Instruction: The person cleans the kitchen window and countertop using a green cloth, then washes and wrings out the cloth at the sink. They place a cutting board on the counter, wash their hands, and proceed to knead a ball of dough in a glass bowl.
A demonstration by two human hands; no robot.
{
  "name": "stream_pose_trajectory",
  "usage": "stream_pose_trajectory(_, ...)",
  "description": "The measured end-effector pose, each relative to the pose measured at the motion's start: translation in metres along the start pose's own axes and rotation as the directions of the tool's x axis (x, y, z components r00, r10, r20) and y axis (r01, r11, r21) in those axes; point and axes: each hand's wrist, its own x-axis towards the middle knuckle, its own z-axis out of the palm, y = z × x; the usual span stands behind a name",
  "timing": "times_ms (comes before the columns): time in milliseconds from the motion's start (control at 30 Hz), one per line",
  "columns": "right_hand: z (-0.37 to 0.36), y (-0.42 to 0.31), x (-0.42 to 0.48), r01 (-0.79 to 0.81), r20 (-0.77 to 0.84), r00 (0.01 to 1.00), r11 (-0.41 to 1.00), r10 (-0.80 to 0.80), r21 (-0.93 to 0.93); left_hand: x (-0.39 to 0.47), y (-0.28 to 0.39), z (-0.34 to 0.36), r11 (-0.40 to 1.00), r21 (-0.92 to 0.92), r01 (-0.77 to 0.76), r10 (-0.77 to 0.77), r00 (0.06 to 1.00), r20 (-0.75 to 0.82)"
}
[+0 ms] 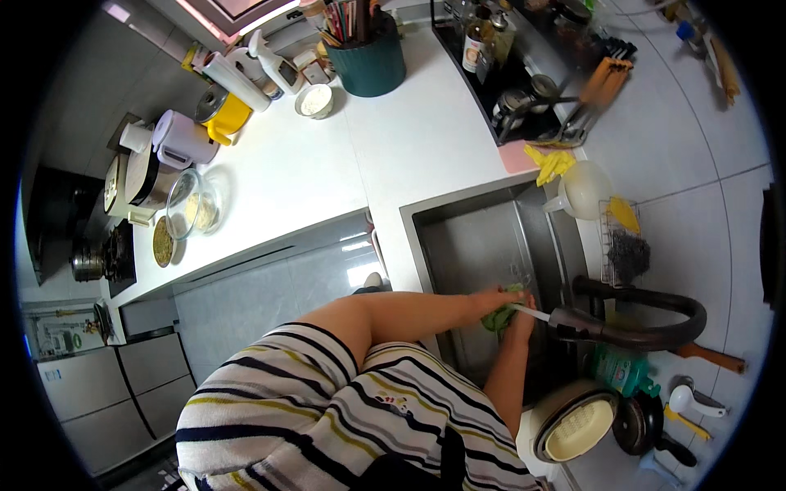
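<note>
Both of my hands are over the stainless-steel sink, close together. Between them is a bunch of green leafy vegetable. My left hand grips it from the left, and my right hand closes on it from the right. A stream of water runs from the dark pull-out faucet onto the leaves and my fingers. My fingers partly cover the greens, so their full shape is hidden.
A yellow cloth and a pale funnel-like container sit at the sink's far corner. A wire rack holds scrubbers. Near my right arm stands a cream colander. Glass bowls stand on the white counter.
</note>
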Motion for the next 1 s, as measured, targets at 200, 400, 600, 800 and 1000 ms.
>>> stream_pose_trajectory(200,-0.016,0.002,-0.009,-0.109,0.272,0.96,0.987,0.074,0.117,0.035,-0.032,-0.044,0.973,0.214,-0.09,0.1,0.994,-0.039)
stream_pose_trajectory(400,-0.011,0.001,-0.027,-0.18,0.419,0.895,0.983,0.154,0.025,0.014,0.004,-0.031,0.978,0.205,0.049,0.01,0.959,-0.282)
stream_pose_trajectory(600,-0.033,0.04,0.009,0.095,0.197,0.979,0.97,-0.051,-0.224,0.023,-0.004,-0.052,0.987,0.06,-0.152,0.155,0.986,-0.056)
stream_pose_trajectory(800,-0.023,0.035,0.015,0.569,0.372,0.805,0.778,-0.461,-0.267,0.02,0.003,-0.04,0.996,0.064,-0.068,0.068,0.998,-0.001)
stream_pose_trajectory(1000,-0.026,0.035,0.016,0.419,0.466,0.84,0.877,-0.276,-0.235,0.026,-0.002,-0.035,0.951,0.261,-0.166,0.167,0.986,0.017)
